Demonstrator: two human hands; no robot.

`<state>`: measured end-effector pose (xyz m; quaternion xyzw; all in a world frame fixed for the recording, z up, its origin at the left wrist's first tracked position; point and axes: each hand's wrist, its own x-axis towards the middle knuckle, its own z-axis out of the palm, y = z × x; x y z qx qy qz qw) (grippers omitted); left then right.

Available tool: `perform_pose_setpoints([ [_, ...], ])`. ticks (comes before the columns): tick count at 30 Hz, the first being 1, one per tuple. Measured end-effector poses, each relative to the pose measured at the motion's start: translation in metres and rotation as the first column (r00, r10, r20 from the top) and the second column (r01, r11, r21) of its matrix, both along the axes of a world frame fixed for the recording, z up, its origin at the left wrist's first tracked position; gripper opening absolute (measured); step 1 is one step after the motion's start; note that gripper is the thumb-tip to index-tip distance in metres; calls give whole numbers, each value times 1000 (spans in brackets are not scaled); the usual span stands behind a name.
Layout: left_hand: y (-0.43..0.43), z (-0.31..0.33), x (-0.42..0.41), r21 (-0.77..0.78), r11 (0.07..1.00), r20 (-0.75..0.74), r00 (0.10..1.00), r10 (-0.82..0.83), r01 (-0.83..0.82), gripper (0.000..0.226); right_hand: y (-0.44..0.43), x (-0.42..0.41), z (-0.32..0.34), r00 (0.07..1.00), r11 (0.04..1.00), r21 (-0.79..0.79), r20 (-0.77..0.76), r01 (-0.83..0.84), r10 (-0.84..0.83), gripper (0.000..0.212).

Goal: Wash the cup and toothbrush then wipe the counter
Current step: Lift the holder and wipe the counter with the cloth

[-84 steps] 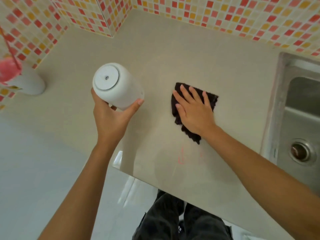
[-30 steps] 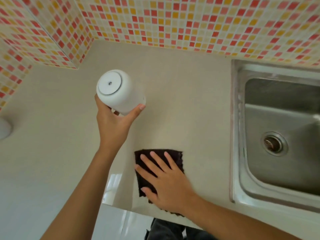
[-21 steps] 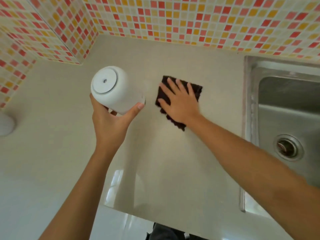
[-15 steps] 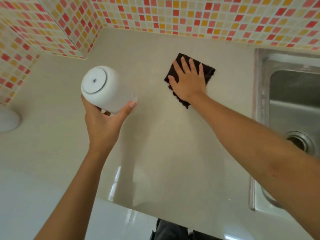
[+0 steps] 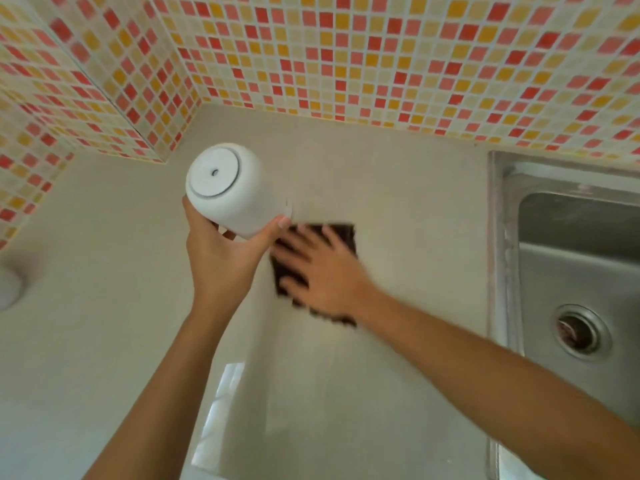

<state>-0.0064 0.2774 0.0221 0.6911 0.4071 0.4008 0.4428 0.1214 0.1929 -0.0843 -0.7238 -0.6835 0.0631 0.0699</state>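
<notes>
a: why is the white cup (image 5: 232, 188) up in the air, with its base toward us?
b: the left grip (image 5: 221, 258) has its fingers and thumb curled round it, lifted off the tabletop (image 5: 398, 188), likely so the spot beneath can be wiped.
a: and the right grip (image 5: 322, 271)?
b: its fingers are straight and spread, pressing the dark cloth (image 5: 346, 237) flat just right of the cup and left of the steel sink (image 5: 571, 254). it's blurred, so probably mid-stroke. no toothbrush is in view.

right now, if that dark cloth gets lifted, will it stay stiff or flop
Probably flops: the dark cloth lies thin and flat under the right hand, edges ragged. Likely light; should slide easily on the glossy counter.
</notes>
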Motion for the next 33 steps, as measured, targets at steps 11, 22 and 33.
perform_pose_setpoints([
  [11,5,-8,7,-24,999,-4,999,-33,33,94,-53,164,6,805,802,-72,24,593,-593,59],
  [22,-2,-10,41,-59,993,8,995,-97,98,91,-149,-17,21,983,973,-145,-52,-179,173,66],
  [33,-8,-3,9,-20,999,-12,999,-45,45,97,-13,158,4,818,811,-108,52,575,-573,64],
])
